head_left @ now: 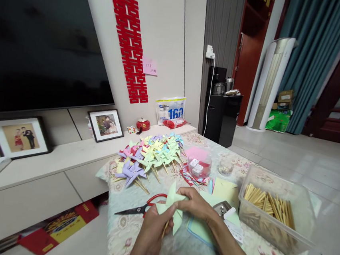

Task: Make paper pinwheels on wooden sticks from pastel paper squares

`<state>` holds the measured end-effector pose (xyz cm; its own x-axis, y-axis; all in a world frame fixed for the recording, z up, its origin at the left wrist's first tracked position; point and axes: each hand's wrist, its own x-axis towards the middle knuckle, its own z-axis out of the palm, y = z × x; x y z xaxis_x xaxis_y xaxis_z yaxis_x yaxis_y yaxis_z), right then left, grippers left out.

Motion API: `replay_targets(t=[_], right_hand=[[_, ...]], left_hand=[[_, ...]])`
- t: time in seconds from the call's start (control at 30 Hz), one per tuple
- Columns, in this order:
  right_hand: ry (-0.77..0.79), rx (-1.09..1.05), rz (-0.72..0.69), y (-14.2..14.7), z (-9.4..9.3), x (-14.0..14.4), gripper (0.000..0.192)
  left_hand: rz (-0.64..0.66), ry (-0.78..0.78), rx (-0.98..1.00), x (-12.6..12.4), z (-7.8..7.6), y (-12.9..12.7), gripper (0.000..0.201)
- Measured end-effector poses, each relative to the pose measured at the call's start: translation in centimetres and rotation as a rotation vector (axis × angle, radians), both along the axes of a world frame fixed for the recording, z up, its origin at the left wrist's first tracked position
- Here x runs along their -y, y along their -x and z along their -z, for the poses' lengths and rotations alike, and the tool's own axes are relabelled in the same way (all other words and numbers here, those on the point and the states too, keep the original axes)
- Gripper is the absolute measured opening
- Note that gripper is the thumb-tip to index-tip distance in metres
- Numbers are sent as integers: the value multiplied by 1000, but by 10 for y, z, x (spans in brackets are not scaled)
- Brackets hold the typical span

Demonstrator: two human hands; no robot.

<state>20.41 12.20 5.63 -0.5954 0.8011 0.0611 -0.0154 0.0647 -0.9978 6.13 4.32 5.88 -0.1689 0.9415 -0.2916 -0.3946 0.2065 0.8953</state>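
left hand [151, 230] grip closed on pinwheel [170, 211] stick | right hand [194, 204] pinches its vanes, lower centre | judgement: keep stick upright, press centre squarely | scissors [142, 208] beside on counter [123, 235]

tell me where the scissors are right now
In the head view the red-handled scissors lie on the floral tablecloth just left of the left hand, in front of the pile of finished pinwheels.

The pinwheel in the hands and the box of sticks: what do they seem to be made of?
The pinwheel looks like thin matte paper, pale green, folded into pointed vanes. The box seems clear plastic, since the sticks show through its wall; these look like pale, unpainted wood or bamboo.
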Motion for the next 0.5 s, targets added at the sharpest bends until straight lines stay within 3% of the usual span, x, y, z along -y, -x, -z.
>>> replay_targets(t=[0.2,0.3,0.5], right_hand=[[-26,-155,273,-10,6,-14,48],[-49,-190,378,-13,9,-19,48],[-101,-158,415,-15,5,-19,35]], left_hand=[[-181,-41,117,-30,-7,-13,57],[-242,-23,136,-43,-5,-22,60],[-142,-20,215,-45,6,-27,54]])
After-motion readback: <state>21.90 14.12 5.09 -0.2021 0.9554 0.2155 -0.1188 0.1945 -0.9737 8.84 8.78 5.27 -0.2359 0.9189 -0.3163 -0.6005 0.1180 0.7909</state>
